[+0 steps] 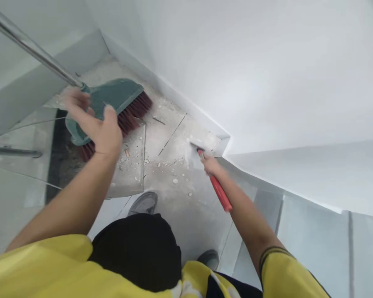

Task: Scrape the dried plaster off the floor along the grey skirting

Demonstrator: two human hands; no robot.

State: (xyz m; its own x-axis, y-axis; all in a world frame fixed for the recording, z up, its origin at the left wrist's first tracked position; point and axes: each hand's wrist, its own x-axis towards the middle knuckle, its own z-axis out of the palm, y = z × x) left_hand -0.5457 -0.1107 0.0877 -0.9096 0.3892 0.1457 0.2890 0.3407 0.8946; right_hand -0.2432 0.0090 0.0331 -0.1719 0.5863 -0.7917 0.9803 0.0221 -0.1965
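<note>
In the head view my right hand [211, 164] is closed around a scraper [220, 191] with a long red handle. Its flat blade meets the dusty floor tiles close to the wall corner. My left hand [96, 124] is raised, slightly blurred, with fingers apart and nothing visible in them. Behind that hand lies a broom [116, 95] with a green head, dark red bristles and a shiny metal pole; I cannot tell whether the hand touches it. Chips and dust [164, 163] are strewn between the broom and the scraper.
White walls [267, 74] with a low skirting [174, 93] enclose the corner. A black flat piece with debris [57, 157] lies partly under the broom. A metal bar [12, 152] and thin cords are at the left. Steps [313, 231] are at the right; my shoes [144, 203] stand below.
</note>
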